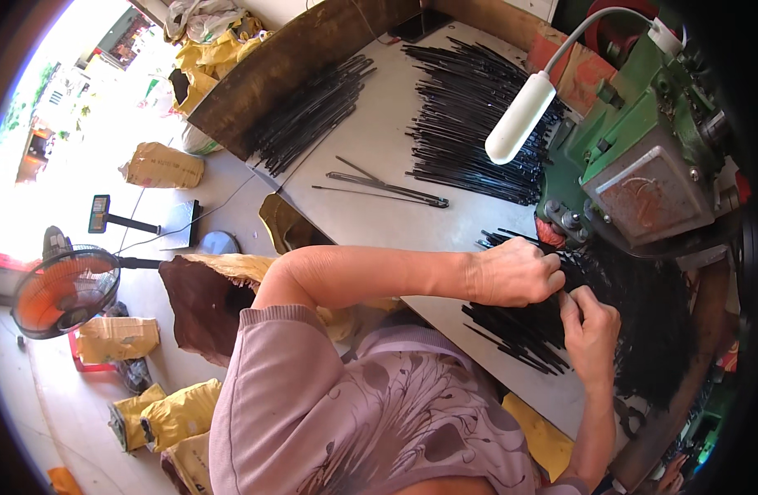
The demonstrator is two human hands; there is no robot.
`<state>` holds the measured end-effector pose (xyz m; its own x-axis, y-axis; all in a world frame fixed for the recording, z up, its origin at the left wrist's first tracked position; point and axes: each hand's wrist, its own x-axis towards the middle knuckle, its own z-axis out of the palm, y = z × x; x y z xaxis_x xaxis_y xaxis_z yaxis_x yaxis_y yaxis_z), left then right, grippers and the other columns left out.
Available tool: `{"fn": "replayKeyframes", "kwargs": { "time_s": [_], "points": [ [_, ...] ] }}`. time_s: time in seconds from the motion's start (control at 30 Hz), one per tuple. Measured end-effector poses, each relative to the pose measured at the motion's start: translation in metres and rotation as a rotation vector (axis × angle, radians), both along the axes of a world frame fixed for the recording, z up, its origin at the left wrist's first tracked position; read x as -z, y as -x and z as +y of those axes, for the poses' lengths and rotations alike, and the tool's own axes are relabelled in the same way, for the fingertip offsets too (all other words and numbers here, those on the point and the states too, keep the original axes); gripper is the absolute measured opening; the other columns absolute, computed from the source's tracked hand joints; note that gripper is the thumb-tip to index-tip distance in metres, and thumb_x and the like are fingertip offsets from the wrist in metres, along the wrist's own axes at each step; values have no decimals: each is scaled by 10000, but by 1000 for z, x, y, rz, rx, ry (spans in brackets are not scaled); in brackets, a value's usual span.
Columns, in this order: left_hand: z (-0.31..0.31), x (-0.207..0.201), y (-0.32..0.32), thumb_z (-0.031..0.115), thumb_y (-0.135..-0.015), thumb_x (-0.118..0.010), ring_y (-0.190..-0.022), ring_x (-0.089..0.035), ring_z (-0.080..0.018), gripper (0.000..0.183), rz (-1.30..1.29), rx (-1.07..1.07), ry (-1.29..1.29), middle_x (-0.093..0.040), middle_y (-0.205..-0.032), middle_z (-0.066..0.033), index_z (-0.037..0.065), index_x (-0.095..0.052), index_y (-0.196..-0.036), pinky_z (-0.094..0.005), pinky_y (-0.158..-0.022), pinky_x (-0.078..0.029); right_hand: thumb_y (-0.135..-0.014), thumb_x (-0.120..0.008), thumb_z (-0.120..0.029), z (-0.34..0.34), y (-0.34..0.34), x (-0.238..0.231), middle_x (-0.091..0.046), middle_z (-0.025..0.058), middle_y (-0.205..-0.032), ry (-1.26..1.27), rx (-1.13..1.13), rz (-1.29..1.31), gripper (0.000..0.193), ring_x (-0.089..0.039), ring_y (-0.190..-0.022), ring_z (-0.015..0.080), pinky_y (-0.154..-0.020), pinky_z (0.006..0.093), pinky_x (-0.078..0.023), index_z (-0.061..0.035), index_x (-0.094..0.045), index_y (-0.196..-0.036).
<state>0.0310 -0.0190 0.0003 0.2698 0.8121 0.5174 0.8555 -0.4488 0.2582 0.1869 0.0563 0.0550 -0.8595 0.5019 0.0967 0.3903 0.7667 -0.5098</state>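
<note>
My left hand [517,272] is closed, its fingers curled over the dark rods beside the green machine [643,157]. Just right of it and nearer, my right hand [592,330] is also closed, thumb and forefinger pressed together. The two hands almost touch at the fingertips; what they pinch is too small and hidden to make out. Thin black rods [519,338] lie in a loose bundle under and left of my hands. Several more rods stick out past my left wrist. Black dust or dark material [651,322] covers the table right of my hands.
A wide pile of black rods [478,124] lies farther back, another pile [313,111] by the wooden board [271,74]. A few loose rods [387,188] lie between. A white lamp [519,120] hangs over the table. At left stand a fan [69,289], a scale [179,223] and yellow sacks [181,412].
</note>
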Motion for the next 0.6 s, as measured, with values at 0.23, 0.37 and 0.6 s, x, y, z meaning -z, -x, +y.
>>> {"fn": "replayKeyframes", "kwargs": {
  "time_s": [0.23, 0.37, 0.6],
  "points": [
    [5, -12, 15, 154, -709, -600, -597, -552, -302, 177, -377, 198, 394, -548, -605, -136, 22, -510, -787, -395, -515, -416, -770, -573, -117, 2, -4, 7, -410, 130, -467, 232, -28, 84, 226, -358, -394, 271, -408, 318, -297, 1, -465, -610],
    [1, -6, -1, 120, -707, -565, -549, -550, -297, 136, -281, -17, 173, -534, -620, -113, 34, -483, -772, -387, -462, -427, -792, -549, -123, 6, 5, 10, -398, 150, -476, 86, 31, 93, 236, -370, -402, 288, -412, 340, -287, -3, -457, -610],
    [-2, -8, -20, 85, -649, -534, -517, -550, -267, 133, -50, -167, 171, -519, -645, -108, 23, -461, -741, -367, -431, -445, -790, -542, -158, 2, -2, 24, -482, 174, -525, -83, 70, 37, 203, -496, -503, 353, -445, 406, -346, -31, -481, -644]
  ]
}}
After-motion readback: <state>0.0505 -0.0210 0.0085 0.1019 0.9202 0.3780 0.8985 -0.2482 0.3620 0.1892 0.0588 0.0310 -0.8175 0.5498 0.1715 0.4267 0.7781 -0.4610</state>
